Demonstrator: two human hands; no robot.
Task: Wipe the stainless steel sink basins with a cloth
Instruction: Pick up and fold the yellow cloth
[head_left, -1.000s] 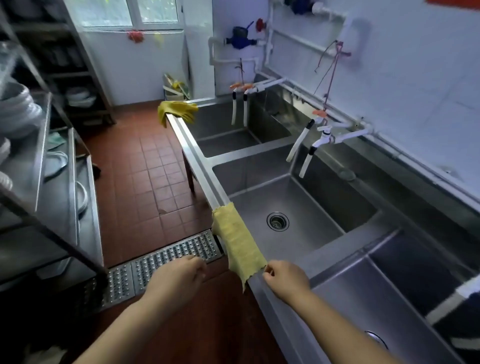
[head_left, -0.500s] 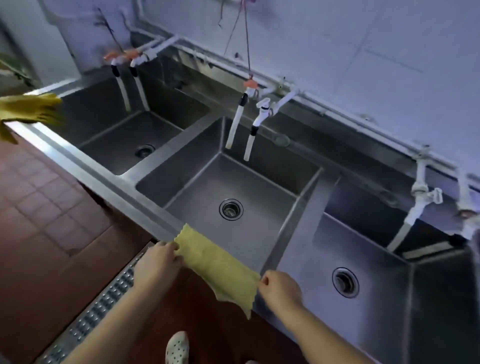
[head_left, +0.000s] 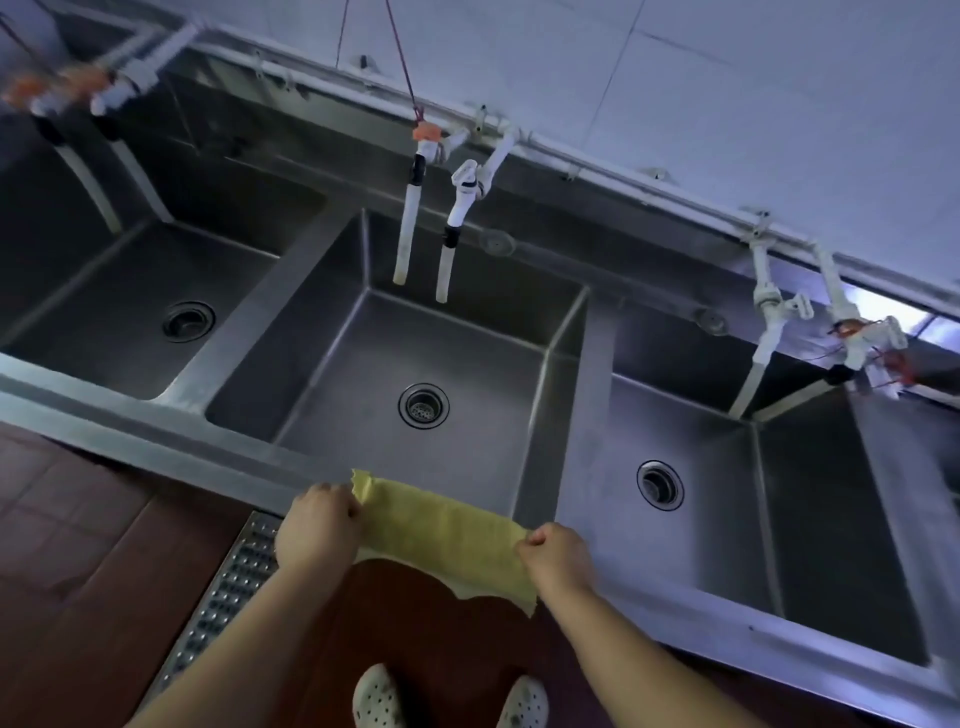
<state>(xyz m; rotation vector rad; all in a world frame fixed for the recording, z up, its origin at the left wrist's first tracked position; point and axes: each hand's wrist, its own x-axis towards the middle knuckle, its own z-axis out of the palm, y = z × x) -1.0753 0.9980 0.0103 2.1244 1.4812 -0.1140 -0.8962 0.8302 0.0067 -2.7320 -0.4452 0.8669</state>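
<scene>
The yellow cloth (head_left: 441, 535) lay stretched over the front rim of the middle sink basin (head_left: 395, 364). The left hand (head_left: 318, 530) gripped one end in curled fingers; the right hand (head_left: 557, 558) pinched the other. Beyond hung two white taps (head_left: 452, 228), with further basins on either side.

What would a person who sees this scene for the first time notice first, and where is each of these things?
The yellow cloth stands out most: it is stretched between the left hand and the right hand over the front rim of the steel sink unit. Behind it lies the middle basin with its round drain, and two white taps hang above it from the wall pipe.
</scene>
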